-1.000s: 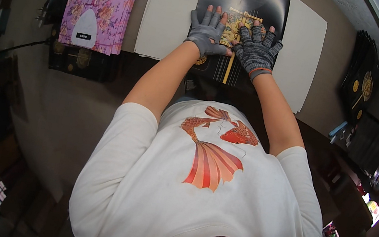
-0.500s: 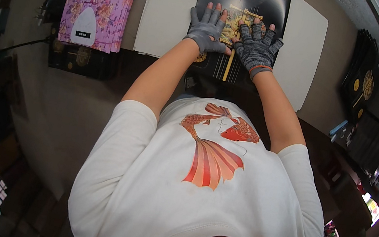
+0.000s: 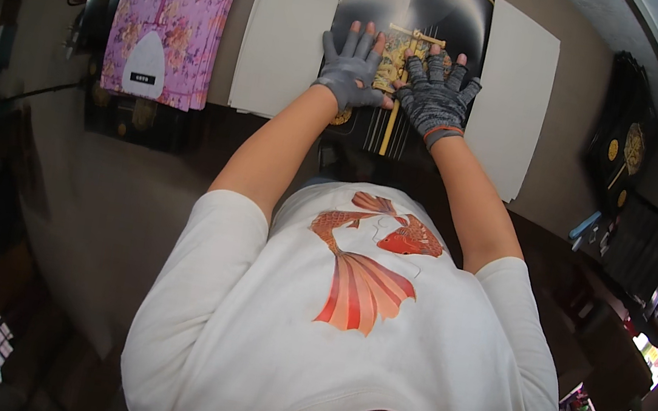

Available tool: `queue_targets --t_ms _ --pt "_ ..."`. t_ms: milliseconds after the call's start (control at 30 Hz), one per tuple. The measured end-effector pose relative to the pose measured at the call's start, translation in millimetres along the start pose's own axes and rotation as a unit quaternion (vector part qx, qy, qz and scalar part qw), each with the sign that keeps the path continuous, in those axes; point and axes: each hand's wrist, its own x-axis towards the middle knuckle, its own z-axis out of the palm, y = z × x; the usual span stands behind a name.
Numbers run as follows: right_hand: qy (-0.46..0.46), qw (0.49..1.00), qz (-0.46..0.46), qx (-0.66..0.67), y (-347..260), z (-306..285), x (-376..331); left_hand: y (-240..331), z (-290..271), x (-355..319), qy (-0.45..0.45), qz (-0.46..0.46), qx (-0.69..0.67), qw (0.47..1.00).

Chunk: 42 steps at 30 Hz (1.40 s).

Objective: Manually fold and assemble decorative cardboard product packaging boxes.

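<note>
Hands: two gloved, left hand point(image 3: 352, 71) and right hand point(image 3: 437, 94) spread flat | one black-gold sheet point(image 3: 415, 13) | one floral stack point(image 3: 175, 9)

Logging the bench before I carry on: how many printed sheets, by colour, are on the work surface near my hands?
Black sheet with gold pattern, under both gloved hands: 1
Plain white sheets, either side: 2
Pink floral stack, counted as one: 1
Total: 4

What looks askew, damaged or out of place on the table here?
Nothing stands out. Both gloved hands, left hand and right hand, lie flat on the black and gold sheet, which sits square on the white board. The pink floral stack looks tidy.
</note>
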Motion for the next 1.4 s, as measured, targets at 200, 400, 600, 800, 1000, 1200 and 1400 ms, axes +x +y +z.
queue_targets --t_ms 200,400,600,800,1000,1200,1400 --pt "-0.011 1.000 -0.017 0.022 8.7 -7.7 0.6 28.1 -32.2 0.0 -0.037 0.029 0.062 0.997" --pt "0.086 0.990 -0.094 0.061 41.7 26.5 18.5 57.8 -41.6 18.0 -0.070 0.052 0.193 0.977" --pt "0.213 0.971 -0.051 0.095 87.3 22.6 93.6 70.0 -43.9 18.0 -0.056 0.048 0.134 0.988" --pt "0.172 0.976 -0.024 0.133 128.2 -26.0 197.8 66.9 -33.2 17.5 -0.024 0.039 0.122 0.991" --pt "0.138 0.973 -0.057 0.175 145.3 -36.9 247.8 66.9 -31.0 18.5 0.019 0.035 0.084 0.996" --pt "0.159 0.962 -0.048 0.217 150.2 -30.7 253.2 72.1 -29.4 22.2 0.006 0.038 0.142 0.989" --pt "0.300 0.933 -0.141 0.139 123.8 -6.2 148.6 74.4 -31.7 25.9 -0.015 0.047 0.150 0.987"
